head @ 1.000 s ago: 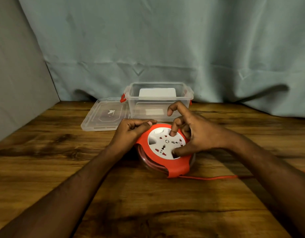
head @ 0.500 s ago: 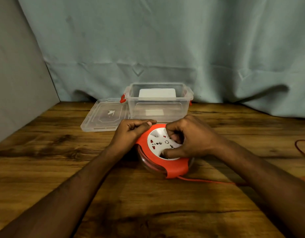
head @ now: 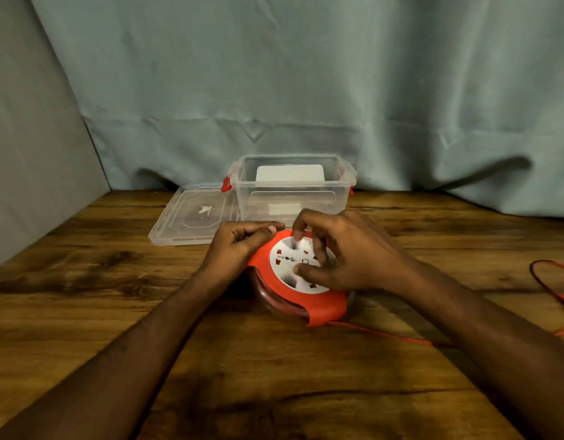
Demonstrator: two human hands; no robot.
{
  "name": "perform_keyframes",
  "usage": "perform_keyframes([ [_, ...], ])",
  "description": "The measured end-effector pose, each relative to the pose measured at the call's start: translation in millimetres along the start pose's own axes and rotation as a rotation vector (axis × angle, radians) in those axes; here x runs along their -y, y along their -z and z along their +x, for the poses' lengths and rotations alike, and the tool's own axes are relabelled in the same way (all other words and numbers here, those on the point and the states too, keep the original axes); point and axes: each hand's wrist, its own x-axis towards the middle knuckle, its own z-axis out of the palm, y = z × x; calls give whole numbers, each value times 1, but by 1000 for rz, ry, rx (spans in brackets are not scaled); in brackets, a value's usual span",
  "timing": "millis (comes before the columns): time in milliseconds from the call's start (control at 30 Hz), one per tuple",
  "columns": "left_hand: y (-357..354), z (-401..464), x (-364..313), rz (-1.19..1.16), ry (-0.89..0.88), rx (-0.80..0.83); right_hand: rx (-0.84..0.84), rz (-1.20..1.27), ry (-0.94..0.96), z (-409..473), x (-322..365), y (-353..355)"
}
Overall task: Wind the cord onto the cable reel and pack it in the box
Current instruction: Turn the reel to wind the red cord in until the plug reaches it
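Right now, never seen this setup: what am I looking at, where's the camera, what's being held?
No machine here: a person's two bare hands, seen from one camera worn on the head, looking down. On the wooden table sits a red and white cable reel. The left hand grips its red rim; the right hand has its fingers curled on the white socket face. Loose red cord trails right. Behind stand an open clear box and its lid.

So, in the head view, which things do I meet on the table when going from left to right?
Clear lid → left hand → cable reel → right hand → loose red cord at the right edge. The clear box behind overlaps these, so I omit it.
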Motion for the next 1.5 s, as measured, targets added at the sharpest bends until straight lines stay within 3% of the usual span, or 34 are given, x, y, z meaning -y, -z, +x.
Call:
perform_keyframes([
  [233, -1, -3, -3, 32, -14, 32, 244, 212, 46, 2, -22, 12],
  [567, -2, -4, -6, 9, 2, 107, 327, 475, 33, 3, -37, 12],
  [1100, 0, -3, -2, -25, 15, 108, 191, 86, -25, 0, -6, 12],
  [1500, -1, 0, 1, -66, 6, 107, 101, -52, -76, 1, 4, -6],
])
